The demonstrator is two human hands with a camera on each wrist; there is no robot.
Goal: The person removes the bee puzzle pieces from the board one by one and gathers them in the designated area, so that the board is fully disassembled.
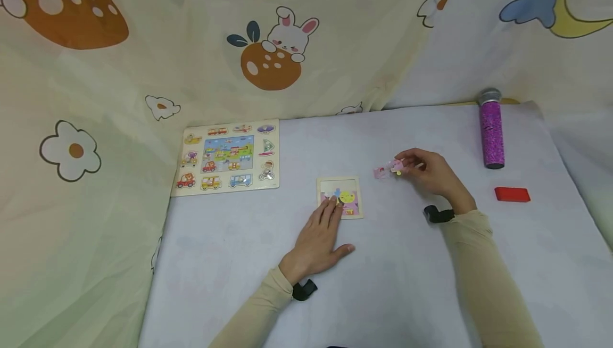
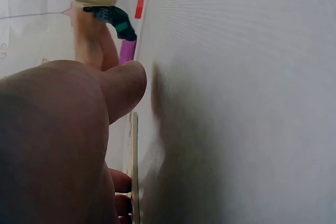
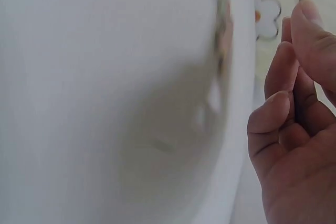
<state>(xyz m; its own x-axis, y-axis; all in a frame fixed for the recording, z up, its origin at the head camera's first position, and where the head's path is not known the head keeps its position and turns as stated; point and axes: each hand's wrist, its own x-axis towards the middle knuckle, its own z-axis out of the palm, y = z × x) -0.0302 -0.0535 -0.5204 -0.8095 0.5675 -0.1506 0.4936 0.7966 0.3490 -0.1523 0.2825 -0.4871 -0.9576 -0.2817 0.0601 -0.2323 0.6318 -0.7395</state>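
In the head view, the left hand [image 1: 316, 241] lies flat at lower centre, fingers straight, fingertips resting on the small puzzle [image 1: 341, 184]; it grasps nothing. Right of centre, the right hand [image 1: 431, 172] pinches a pink piece [image 1: 396, 167], with loose pieces [image 1: 382, 172] just left of it. The puzzle's upper part shows white and bare, so the step in hand seems to be handling one piece while the puzzle is steadied. The board [image 1: 256, 177] sits at left; the bottle [image 1: 492, 132] and red block [image 1: 512, 194] are at right.

In the left wrist view, the puzzle's edge stands at bottom centre, the left fingertips over it.

In the right wrist view, thumb and finger pinch a thin edge at upper right; the blurred pieces lie at upper centre. The next move likely calls for keeping that pinch light and the puzzle steady
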